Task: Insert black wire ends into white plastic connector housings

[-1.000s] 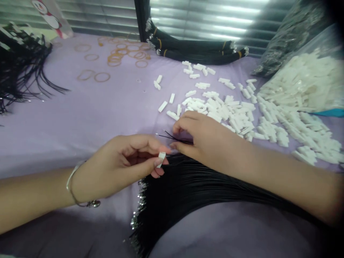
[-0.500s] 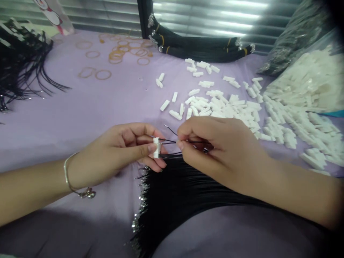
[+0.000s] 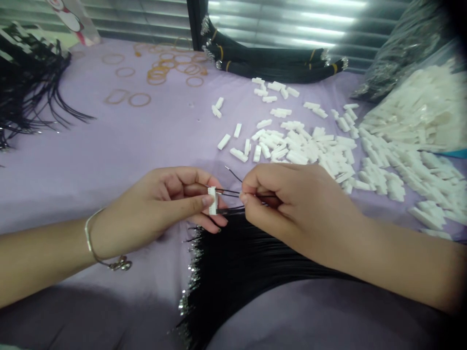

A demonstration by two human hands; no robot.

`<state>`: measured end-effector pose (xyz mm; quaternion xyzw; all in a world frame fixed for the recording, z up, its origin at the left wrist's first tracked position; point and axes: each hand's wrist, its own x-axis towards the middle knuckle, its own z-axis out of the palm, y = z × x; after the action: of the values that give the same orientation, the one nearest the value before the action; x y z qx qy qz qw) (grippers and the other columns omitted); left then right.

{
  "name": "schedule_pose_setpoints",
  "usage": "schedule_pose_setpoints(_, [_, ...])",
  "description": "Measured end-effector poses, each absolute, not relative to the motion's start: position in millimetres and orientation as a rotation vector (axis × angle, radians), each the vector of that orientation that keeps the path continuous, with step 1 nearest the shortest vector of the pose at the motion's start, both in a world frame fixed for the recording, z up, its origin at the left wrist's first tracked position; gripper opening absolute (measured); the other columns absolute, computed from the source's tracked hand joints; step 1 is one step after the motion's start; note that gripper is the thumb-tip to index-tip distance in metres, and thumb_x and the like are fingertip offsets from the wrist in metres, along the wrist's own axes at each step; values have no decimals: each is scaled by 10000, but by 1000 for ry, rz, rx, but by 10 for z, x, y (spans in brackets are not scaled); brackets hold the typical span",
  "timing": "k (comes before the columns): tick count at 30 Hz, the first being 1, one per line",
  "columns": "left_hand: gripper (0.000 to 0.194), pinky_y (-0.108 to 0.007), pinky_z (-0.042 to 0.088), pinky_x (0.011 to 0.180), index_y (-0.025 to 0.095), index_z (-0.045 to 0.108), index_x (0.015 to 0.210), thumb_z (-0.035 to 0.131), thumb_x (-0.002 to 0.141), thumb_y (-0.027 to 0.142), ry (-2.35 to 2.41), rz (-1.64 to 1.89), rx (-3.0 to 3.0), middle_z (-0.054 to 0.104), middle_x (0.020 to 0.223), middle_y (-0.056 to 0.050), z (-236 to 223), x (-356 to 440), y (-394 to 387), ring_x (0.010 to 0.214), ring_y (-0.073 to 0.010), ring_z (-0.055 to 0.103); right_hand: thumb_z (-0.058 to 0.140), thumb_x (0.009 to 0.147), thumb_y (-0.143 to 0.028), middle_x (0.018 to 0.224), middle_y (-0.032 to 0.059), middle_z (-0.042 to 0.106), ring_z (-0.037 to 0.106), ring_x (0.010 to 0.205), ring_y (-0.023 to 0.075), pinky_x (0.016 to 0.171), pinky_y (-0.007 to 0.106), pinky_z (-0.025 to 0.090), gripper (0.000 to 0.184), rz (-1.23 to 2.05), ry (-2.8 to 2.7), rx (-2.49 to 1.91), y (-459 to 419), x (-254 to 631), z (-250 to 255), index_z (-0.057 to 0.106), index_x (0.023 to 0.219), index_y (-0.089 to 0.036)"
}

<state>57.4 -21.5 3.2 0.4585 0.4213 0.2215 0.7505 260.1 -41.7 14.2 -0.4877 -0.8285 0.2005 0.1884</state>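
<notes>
Between thumb and fingers, my left hand [image 3: 175, 199] grips a white connector housing [image 3: 212, 201] upright. Black wires [image 3: 229, 192] run from the housing's right side toward my right hand [image 3: 288, 199], which pinches them between thumb and forefinger. One wire end with a bare metal tip [image 3: 232, 172] sticks up past the right fingertips, apart from the housing. Below both hands lies a thick bundle of black wires [image 3: 248, 257], its metal terminals [image 3: 189, 287] spread along the left end. The wires inside my right palm are partly hidden.
Loose white housings [image 3: 310, 146] are heaped beyond my right hand, beside a clear bag of housings [image 3: 419, 107]. Rubber bands [image 3: 158, 73] lie on the purple cloth [image 3: 146, 131]. Tied wire bundles [image 3: 270, 63] rest by the blinds. Wired housings [image 3: 32, 73] hang together at far left.
Almost nothing differs. Both hands hold the same grips, and the wires between the housing and my right hand have shifted very slightly.
</notes>
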Motion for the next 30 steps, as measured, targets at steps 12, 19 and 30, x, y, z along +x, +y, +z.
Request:
schedule_pose_setpoints(12, [104, -160, 589, 627, 131, 666, 811, 593, 824, 57, 936, 474, 994, 729, 732, -14, 53, 589, -212, 678, -136, 725, 539, 794, -177, 573, -56, 558, 449, 475, 73, 504, 229, 319, 109, 562, -2275, -1348, -410, 2600, 140, 551, 689, -204])
schedule_pose_setpoints(19, [87, -170, 594, 647, 139, 666, 837, 607, 822, 76, 909, 487, 1030, 730, 763, -24, 30, 575, -211, 692, -138, 723, 555, 801, -194, 587, -51, 566, 447, 479, 70, 493, 223, 317, 105, 577, -2308, -1369, -424, 2598, 131, 565, 697, -200])
schedule_pose_setpoints(30, [91, -161, 597, 617, 123, 681, 843, 604, 829, 76, 946, 482, 1097, 737, 731, -28, 36, 614, -243, 645, -123, 709, 549, 805, -171, 574, -48, 545, 454, 499, 84, 488, 232, 303, 88, 645, -2320, -1423, -398, 2546, 111, 582, 727, -195])
